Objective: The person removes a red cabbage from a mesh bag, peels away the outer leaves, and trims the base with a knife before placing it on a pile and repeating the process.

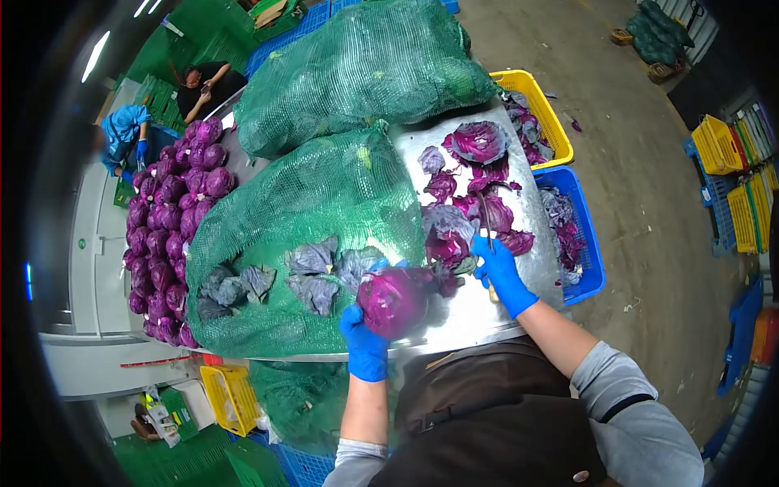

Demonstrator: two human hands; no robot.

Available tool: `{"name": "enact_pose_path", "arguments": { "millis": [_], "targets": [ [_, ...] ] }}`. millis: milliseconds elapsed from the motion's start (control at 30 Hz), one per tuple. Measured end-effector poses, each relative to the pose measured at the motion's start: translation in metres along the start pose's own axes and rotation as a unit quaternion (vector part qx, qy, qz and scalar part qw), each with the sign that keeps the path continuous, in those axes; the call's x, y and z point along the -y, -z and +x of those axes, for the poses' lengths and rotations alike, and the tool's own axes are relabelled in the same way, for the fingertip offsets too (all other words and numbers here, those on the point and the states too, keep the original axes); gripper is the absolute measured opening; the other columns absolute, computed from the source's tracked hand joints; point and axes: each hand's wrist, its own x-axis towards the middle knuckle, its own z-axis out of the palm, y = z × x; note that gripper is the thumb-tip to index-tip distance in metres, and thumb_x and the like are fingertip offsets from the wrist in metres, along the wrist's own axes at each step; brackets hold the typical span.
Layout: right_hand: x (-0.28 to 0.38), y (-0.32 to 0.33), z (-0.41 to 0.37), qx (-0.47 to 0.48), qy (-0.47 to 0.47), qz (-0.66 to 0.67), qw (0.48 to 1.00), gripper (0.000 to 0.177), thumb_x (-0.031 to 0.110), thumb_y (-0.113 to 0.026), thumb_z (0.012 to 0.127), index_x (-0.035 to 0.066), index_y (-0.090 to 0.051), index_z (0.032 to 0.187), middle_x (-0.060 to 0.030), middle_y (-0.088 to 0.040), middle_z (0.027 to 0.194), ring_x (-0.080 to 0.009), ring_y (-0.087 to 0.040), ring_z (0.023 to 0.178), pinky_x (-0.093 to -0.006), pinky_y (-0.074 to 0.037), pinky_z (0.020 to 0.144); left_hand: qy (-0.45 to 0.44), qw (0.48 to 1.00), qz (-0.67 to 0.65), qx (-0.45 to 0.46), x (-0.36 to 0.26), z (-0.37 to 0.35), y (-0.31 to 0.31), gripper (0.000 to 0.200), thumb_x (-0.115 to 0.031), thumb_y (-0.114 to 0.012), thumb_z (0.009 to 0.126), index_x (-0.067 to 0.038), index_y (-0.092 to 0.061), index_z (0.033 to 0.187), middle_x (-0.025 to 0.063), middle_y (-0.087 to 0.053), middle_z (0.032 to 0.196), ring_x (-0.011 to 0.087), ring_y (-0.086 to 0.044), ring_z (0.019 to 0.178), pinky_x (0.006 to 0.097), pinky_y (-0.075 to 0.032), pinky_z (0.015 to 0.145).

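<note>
My left hand, in a blue glove, grips a round red cabbage at the near edge of the steel table. My right hand, also blue-gloved, holds a knife whose thin blade points away from me over loose purple leaves. The cabbage sits just left of the knife hand, close to a small heap of trimmed leaves.
Two big green net sacks of cabbages cover the table's left and far side. A pile of trimmed red cabbages lies to the left. A yellow crate and a blue crate hold leaf scraps on the right. Two people work at the far left.
</note>
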Motion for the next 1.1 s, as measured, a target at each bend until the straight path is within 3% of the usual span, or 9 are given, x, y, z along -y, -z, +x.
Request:
{"name": "enact_pose_path", "arguments": {
  "millis": [233, 300, 367, 467, 633, 733, 967, 1033, 1100],
  "targets": [
    [0.054, 0.034, -0.028, 0.002, 0.246, -0.232, 0.941, 0.046, 0.027, -0.064, 0.084, 0.01, -0.05, 0.124, -0.0051, -0.062, 0.085, -0.0166, -0.061, 0.068, -0.0334, -0.049, 0.061, -0.063, 0.954, 0.287, -0.058, 0.046, 0.026, -0.057, 0.091, -0.025, -0.086, 0.055, -0.001, -0.041, 0.13, 0.0123, -0.047, 0.129, 0.0243, -0.047, 0.118, 0.0375, -0.038, 0.103],
    [0.05, 0.043, -0.036, -0.036, 0.309, -0.345, 0.885, 0.047, 0.03, -0.064, 0.084, 0.014, -0.049, 0.126, -0.0065, -0.062, 0.083, -0.0197, -0.061, 0.067, -0.0345, -0.049, 0.06, -0.151, 0.846, 0.504, -0.084, 0.071, 0.047, -0.057, 0.087, -0.023, -0.086, 0.055, -0.004, -0.043, 0.128, 0.0113, -0.047, 0.127, 0.0232, -0.046, 0.118, 0.0356, -0.037, 0.102],
    [0.042, 0.052, -0.039, -0.057, 0.325, -0.371, 0.868, 0.047, 0.036, -0.063, 0.084, 0.017, -0.049, 0.125, -0.0068, -0.062, 0.085, -0.0236, -0.062, 0.063, -0.0351, -0.05, 0.057, -0.171, 0.837, 0.514, -0.08, 0.097, 0.072, -0.046, 0.085, -0.02, -0.087, 0.054, -0.004, -0.044, 0.126, 0.0114, -0.048, 0.125, 0.0234, -0.045, 0.117, 0.035, -0.036, 0.102],
    [0.052, 0.06, -0.05, -0.091, 0.351, -0.451, 0.815, 0.049, 0.04, -0.056, 0.088, 0.014, -0.047, 0.128, -0.0112, -0.064, 0.094, -0.0271, -0.064, 0.065, -0.0362, -0.051, 0.056, -0.236, 0.636, 0.734, -0.025, 0.117, 0.104, -0.041, 0.089, -0.025, -0.085, 0.056, -0.001, -0.04, 0.129, 0.0173, -0.045, 0.124, 0.0314, -0.043, 0.117, 0.0394, -0.036, 0.099],
    [0.052, 0.065, -0.051, -0.083, 0.281, -0.557, 0.777, 0.048, 0.039, -0.044, 0.093, 0.01, -0.044, 0.131, -0.0126, -0.063, 0.098, -0.0277, -0.063, 0.062, -0.0374, -0.05, 0.053, -0.191, 0.561, 0.805, -0.022, 0.132, 0.112, -0.053, 0.095, -0.035, -0.081, 0.061, 0.002, -0.031, 0.133, 0.0242, -0.041, 0.128, 0.0392, -0.039, 0.119, 0.0444, -0.034, 0.1],
    [0.044, 0.058, -0.049, -0.078, 0.299, -0.563, 0.767, 0.053, 0.039, -0.045, 0.093, 0.01, -0.037, 0.136, -0.0118, -0.064, 0.089, -0.0264, -0.063, 0.058, -0.038, -0.049, 0.05, -0.244, 0.5, 0.831, -0.016, 0.134, 0.111, -0.058, 0.073, -0.017, -0.075, 0.064, 0.003, -0.039, 0.125, 0.0202, -0.048, 0.118, 0.0339, -0.047, 0.109, 0.0408, -0.039, 0.092],
    [0.052, 0.044, -0.045, -0.021, 0.197, -0.622, 0.758, 0.057, 0.042, -0.045, 0.093, 0.011, -0.033, 0.139, -0.0102, -0.064, 0.075, -0.0264, -0.063, 0.06, -0.0362, -0.05, 0.053, -0.126, 0.567, 0.813, -0.048, 0.134, 0.115, -0.07, 0.072, -0.012, -0.069, 0.066, 0.005, -0.036, 0.127, 0.0223, -0.045, 0.12, 0.0373, -0.044, 0.113, 0.0407, -0.038, 0.097],
    [0.042, 0.044, -0.031, -0.104, 0.372, -0.534, 0.752, 0.05, 0.04, -0.044, 0.093, 0.01, -0.044, 0.133, -0.0127, -0.061, 0.067, -0.026, -0.059, 0.05, -0.0378, -0.045, 0.043, -0.114, 0.556, 0.822, -0.042, 0.133, 0.113, -0.071, 0.079, -0.016, -0.075, 0.064, 0.005, -0.035, 0.128, 0.0236, -0.043, 0.123, 0.0382, -0.041, 0.116, 0.0414, -0.036, 0.1],
    [0.028, 0.047, -0.004, -0.086, 0.338, -0.466, 0.813, 0.044, 0.041, -0.042, 0.094, 0.01, -0.052, 0.123, -0.0145, -0.063, 0.071, -0.0266, -0.061, 0.055, -0.0368, -0.047, 0.048, -0.119, 0.534, 0.836, -0.039, 0.132, 0.108, -0.066, 0.086, -0.024, -0.078, 0.063, 0.005, -0.033, 0.13, 0.0241, -0.04, 0.127, 0.0387, -0.039, 0.119, 0.042, -0.036, 0.1]
  ]
}}
